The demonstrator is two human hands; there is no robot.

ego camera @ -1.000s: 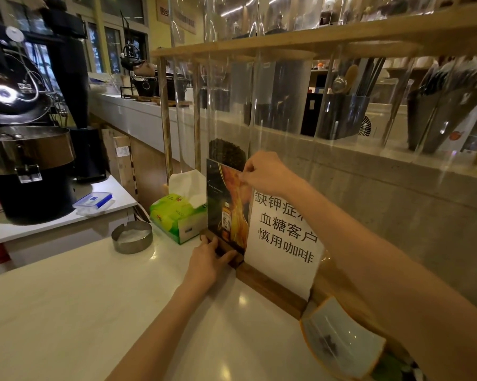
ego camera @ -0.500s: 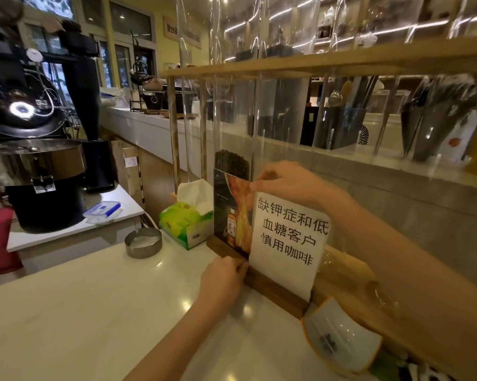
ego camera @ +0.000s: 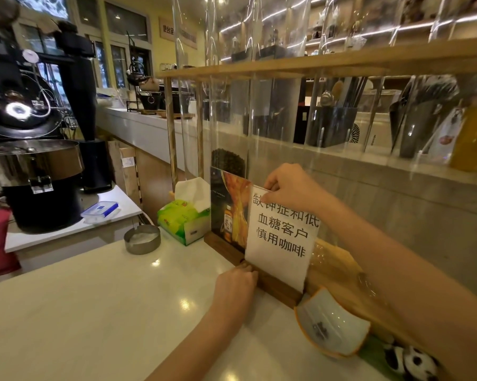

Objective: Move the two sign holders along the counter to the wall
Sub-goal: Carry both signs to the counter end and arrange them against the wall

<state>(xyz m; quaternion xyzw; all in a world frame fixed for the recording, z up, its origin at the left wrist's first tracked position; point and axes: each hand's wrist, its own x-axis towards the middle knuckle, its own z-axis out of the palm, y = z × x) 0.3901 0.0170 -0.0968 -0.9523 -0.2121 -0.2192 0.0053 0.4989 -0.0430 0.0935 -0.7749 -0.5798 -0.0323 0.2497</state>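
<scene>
Two sign holders stand side by side on the white counter (ego camera: 100, 312), close to the wall under a wooden rack. The white sign holder (ego camera: 280, 243) carries black Chinese text and sits in a dark wooden base. My right hand (ego camera: 289, 188) pinches its top left corner. My left hand (ego camera: 236, 284) presses against the front of that wooden base with curled fingers. The dark picture sign holder (ego camera: 227, 210), showing a bottle and orange drapery, stands just left of the white one, partly behind it, and neither hand holds it.
A green tissue box (ego camera: 185, 218) stands left of the signs, a round metal dish (ego camera: 142, 239) further left. A white ceramic dish with an orange rim (ego camera: 332, 325) lies right of the wooden base. A coffee roaster (ego camera: 31, 160) occupies the side table at left.
My right hand shifted from the picture sign's top edge to the white sign's top corner. My left hand slid right along the wooden bases, from the picture sign's to the white sign's.
</scene>
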